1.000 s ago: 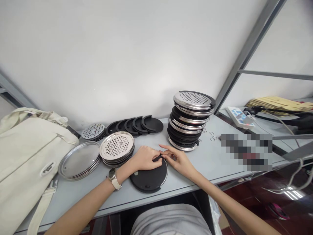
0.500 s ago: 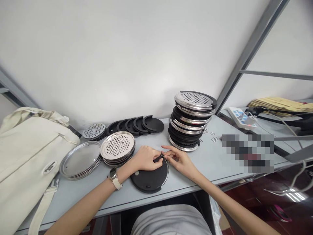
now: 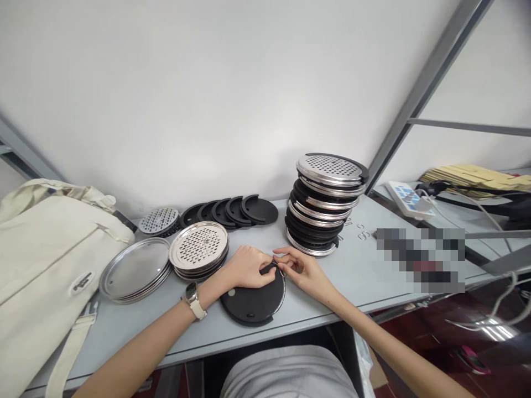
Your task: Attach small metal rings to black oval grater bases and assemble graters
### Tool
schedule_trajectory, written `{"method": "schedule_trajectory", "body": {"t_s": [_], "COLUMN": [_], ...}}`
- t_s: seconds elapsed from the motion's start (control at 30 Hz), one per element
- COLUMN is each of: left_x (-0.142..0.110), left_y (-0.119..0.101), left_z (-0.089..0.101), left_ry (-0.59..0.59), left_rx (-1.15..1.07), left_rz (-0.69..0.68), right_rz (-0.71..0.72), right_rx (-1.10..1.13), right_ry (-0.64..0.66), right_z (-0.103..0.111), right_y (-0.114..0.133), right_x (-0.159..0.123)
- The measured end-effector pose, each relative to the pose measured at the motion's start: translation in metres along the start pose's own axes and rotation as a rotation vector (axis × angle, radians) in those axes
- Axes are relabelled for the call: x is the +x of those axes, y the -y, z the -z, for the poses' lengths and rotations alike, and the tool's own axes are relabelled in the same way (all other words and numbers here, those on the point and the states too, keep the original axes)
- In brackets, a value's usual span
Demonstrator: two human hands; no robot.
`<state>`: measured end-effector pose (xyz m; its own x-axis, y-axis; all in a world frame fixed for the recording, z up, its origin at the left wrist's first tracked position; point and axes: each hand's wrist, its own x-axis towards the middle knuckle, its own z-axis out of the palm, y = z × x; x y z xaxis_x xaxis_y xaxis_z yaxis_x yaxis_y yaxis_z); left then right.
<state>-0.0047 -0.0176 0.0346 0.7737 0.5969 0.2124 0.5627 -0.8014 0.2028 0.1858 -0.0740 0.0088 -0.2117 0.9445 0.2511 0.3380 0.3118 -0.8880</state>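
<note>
A round black disc [image 3: 259, 301] with a thin shiny edge on its right side lies at the front of the table. My left hand [image 3: 253, 268] is closed on the far rim of this disc, its thumb and fingers pressed there. Against the same rim from the right, my right hand [image 3: 301, 271] pinches with thumb and forefinger; a small glint shows at the fingertips, but what they hold is too small to make out. Beyond the left wrist stands a stack of perforated metal discs [image 3: 199, 246], with plain metal lids [image 3: 136, 269] left of it.
Several black discs [image 3: 261, 211] overlap along the wall, beside a small perforated disc [image 3: 159, 221]. A tall stack of assembled discs [image 3: 323, 204] rises at the right. Small metal rings [image 3: 363, 235] lie right of it. A cream bag [image 3: 50, 265] covers the left end; a power strip [image 3: 410, 200] sits far right.
Both hands stay at the same spot on the disc's rim, with only slight finger motion. The view has shifted very slightly; nothing else has visibly moved.
</note>
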Motion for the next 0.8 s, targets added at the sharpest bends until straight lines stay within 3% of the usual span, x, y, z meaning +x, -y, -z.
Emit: {"method": "schedule_trajectory", "body": {"t_s": [0.8], "left_x": [0.0], "left_y": [0.0013], "left_z": [0.001], "left_ry": [0.02], "left_rx": [0.024], "left_rz": [-0.008], "right_rz": [-0.007], "right_rx": [0.049], "right_ry": [0.038], "right_z": [0.0018], "right_y": [-0.0029], "right_x": [0.0026]}}
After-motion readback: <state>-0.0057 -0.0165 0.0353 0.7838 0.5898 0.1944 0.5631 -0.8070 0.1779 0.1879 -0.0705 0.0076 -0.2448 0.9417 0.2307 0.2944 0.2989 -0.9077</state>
